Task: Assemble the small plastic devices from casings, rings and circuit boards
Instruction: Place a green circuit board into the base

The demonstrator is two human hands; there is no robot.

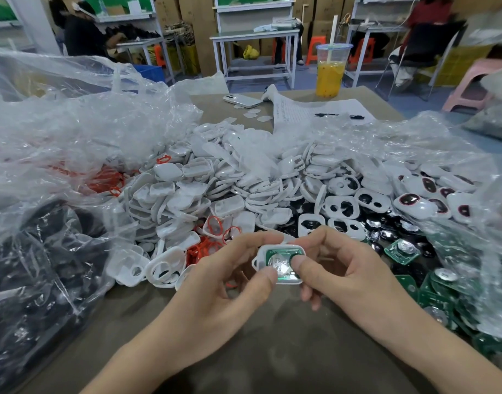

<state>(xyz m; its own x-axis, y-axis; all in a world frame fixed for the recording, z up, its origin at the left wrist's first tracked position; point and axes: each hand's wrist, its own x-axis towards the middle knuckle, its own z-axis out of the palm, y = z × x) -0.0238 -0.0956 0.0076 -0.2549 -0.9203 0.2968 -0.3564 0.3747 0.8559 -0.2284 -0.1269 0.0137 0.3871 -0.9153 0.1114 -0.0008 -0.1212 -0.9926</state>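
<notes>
Both hands hold one small white casing [261,255] above the table's near middle. A green circuit board [273,254] with a round silver disc lies inside it. My left hand [230,275] grips the casing from the left, thumb on the disc. My right hand [341,268] pinches it from the right, thumb pressing on the board. Behind them lies a big heap of white casings [204,191], with red rings [204,248] scattered in it. Loose green circuit boards [400,251] lie to the right.
Crinkled clear plastic bags [59,132] flank the heap; the left one holds dark parts. White casings with dark windows [420,203] pile at right. Farther back on the brown table [244,336] are a phone [242,100], paper sheets with pens, and a cup of orange drink [329,72].
</notes>
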